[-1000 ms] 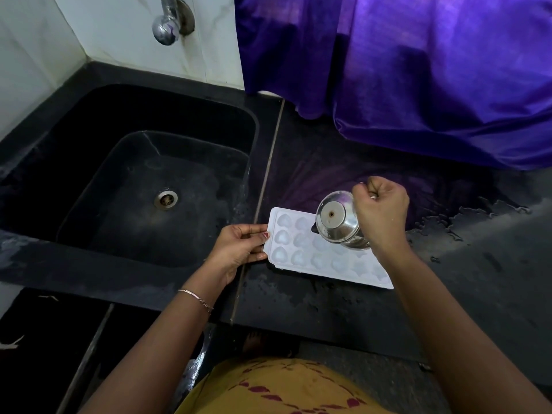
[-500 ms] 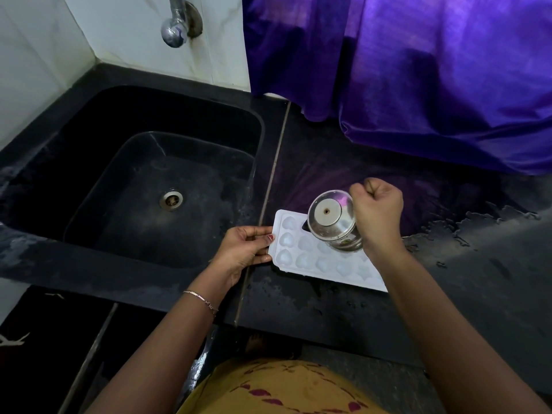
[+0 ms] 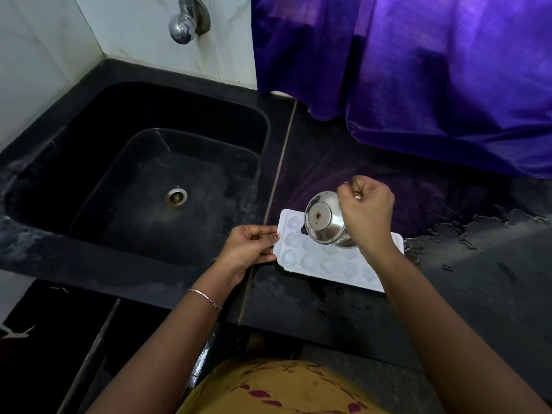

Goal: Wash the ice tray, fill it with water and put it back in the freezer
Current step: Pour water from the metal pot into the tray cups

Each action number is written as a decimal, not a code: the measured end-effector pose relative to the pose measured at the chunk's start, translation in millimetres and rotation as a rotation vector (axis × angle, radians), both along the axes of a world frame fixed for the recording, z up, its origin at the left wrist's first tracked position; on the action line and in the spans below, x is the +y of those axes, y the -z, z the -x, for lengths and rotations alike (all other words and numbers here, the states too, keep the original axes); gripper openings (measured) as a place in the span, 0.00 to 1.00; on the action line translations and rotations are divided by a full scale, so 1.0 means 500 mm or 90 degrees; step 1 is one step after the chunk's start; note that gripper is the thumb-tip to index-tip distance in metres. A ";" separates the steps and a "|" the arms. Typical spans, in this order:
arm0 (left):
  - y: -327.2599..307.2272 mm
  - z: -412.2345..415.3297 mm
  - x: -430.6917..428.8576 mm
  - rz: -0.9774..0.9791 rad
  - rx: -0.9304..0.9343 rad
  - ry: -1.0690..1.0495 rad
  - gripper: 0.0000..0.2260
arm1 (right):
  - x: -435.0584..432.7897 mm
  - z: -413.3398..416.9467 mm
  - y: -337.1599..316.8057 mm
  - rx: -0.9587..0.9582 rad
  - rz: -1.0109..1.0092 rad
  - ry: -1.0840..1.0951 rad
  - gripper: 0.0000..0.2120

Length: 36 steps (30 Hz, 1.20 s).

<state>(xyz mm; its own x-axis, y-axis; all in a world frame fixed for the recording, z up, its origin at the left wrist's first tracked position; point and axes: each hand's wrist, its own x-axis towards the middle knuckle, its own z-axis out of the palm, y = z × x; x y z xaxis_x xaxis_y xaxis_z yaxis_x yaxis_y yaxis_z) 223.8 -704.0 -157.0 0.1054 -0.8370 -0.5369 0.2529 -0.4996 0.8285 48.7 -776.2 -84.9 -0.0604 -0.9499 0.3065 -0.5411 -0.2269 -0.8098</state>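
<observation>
**Filling the ice tray from a tipped steel cup**

The white ice tray point(image 3: 313, 258) lies flat on the wet black tabletop point(image 3: 478, 288), just right of the sink point(image 3: 143, 180), its long side running away to the right. Lying flat keeps the heart-shaped pockets level so water can settle in them; several look glossy, though whether they are full is hard to tell from this angle.

The left hand point(image 3: 248, 249) steadies the tray's near-left short edge. Its fingers point(image 3: 263, 234) are nearly together, thumb above and the others below, pinching the rim lightly so the tray does not slide while water lands.

Above the tray's left half, the right hand point(image 3: 367, 213) holds a steel cup point(image 3: 324, 219) tipped steeply, its base turned toward the camera and its mouth down over the pockets. That hand is closed into a fist around the cup's far side or rim; exactly what it grips is hidden.

The tap point(image 3: 182, 25) on the wall shows no stream. A purple cloth point(image 3: 433, 70) hangs behind the tabletop. In my judgement the filling step is under way, with the freezer step left.
</observation>
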 end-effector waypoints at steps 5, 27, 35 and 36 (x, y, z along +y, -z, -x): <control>0.000 -0.001 -0.001 -0.002 -0.001 -0.001 0.06 | -0.002 0.000 -0.001 0.011 0.011 -0.002 0.21; -0.003 -0.004 0.001 -0.013 -0.003 0.000 0.07 | -0.002 0.028 -0.003 -0.264 -0.152 0.095 0.18; -0.004 -0.004 -0.001 -0.017 -0.010 0.001 0.07 | 0.027 0.149 -0.007 -0.429 -0.181 0.205 0.19; -0.004 -0.003 -0.001 -0.018 -0.013 0.000 0.07 | 0.034 0.167 -0.006 -0.428 -0.173 0.220 0.19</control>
